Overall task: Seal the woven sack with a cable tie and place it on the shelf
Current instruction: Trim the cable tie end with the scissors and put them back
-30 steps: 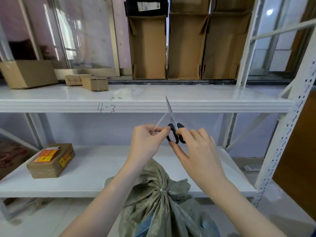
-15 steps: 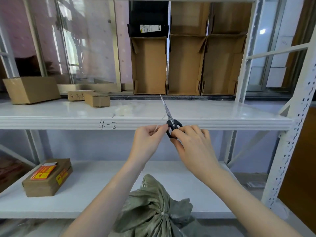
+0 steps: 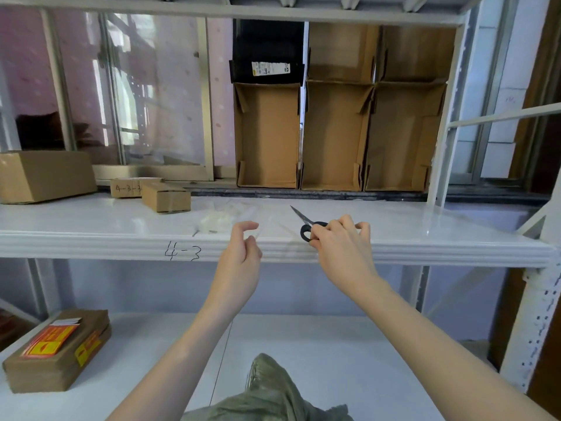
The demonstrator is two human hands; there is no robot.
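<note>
The grey-green woven sack [image 3: 268, 395] shows only its gathered top at the bottom edge, in front of the lower shelf; its tie is out of view. My right hand [image 3: 341, 247] grips the black handles of the scissors [image 3: 306, 227], blades closed and pointing up-left over the white middle shelf [image 3: 425, 243] marked "4-3". My left hand [image 3: 241, 253] hovers at that shelf's front edge, fingers loosely curled and apart, with nothing clearly between them. A clear packet of pale cable ties [image 3: 217, 221] lies on the shelf just left of my hands.
Three cardboard boxes [image 3: 165, 197] stand at the left of the middle shelf. Open cartons [image 3: 334, 135] line the back. A box with orange labels [image 3: 57, 350] lies on the lower shelf [image 3: 303, 344]. A perforated white upright [image 3: 531, 323] stands at right.
Both hands rose from above the sack to the middle shelf's edge. My left hand let go its pinch on the thin white strip and moved apart from the right, which lowered the scissors toward the shelf.
</note>
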